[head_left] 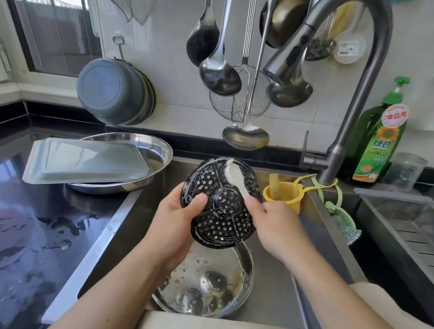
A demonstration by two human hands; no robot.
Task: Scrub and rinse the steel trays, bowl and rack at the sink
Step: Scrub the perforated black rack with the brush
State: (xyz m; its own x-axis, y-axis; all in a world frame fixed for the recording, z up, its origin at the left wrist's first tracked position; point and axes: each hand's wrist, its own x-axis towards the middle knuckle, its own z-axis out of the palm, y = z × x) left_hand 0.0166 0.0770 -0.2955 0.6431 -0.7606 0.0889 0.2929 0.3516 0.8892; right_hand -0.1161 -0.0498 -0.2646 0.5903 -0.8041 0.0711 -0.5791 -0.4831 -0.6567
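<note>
Glossy black stone counter is wet, left of the left hand's fingers. On it sits a round shallow steel pan with a rectangular steel tray upside down over it. Green dish soap bottle and clear plastic cup stand on it beyond the right hand's fingers.

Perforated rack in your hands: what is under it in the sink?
Under the rack a steel bowl sits in the sink, holding suds and water drops. The rack and left hand cover its far rim.

Beyond the right hand, the green detergent bottle reads 绿劲 — its round red seal, 食品用.
</note>
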